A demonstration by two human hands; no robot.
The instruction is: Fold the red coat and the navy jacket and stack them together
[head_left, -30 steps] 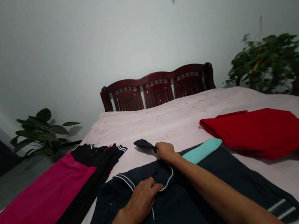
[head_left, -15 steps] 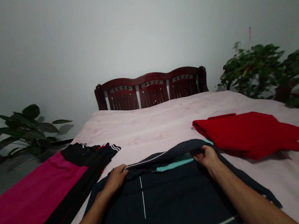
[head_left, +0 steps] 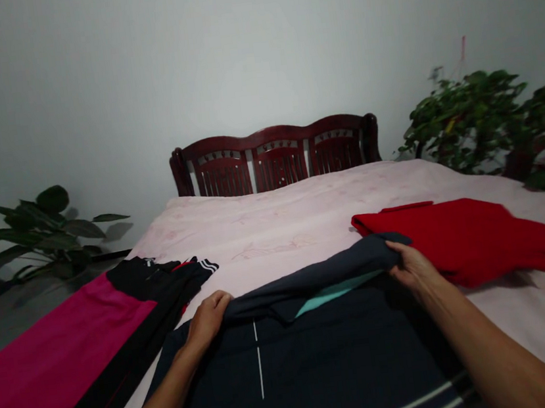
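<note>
1. Left hand (head_left: 208, 318) is pinched closed on the far edge of the dark navy shirt (head_left: 292, 367), fingers curled over the hem at its left corner.
2. Right hand (head_left: 412, 266) is clamped on the same edge at the right corner, fingers wrapped under the fabric and thumb on top. Both grips hold cloth, none spread wide.
3. The shirt lies flat on the pink bedsheet (head_left: 294, 221) right in front of the person. Its far edge is raised between the two hands, with a teal panel (head_left: 330, 293) showing under the lifted layer. A thin white stripe (head_left: 258, 358) runs down the front.
4. Risk: the raised span sags in the middle between the hands. Uneven tension would likely leave a skewed or wrinkled fold line.
5. Risk: the right hand sits just beside the red garment (head_left: 465, 236), nearly touching it. A sideways drift could drag that piece or catch its edge into the fold.
6. Risk: the grip looks like fingertips on a single layer. If the teal inner layer slips, it may bunch up inside.
7. On the left, the magenta-and-black garment (head_left: 73, 361) lies near the shirt's left side. The overlap there is hard to judge; a pull to the left could shift it.
8. Background: wooden headboard (head_left: 274, 157), potted plant (head_left: 480, 115) on the right, another plant (head_left: 49, 221) on the left.
</note>
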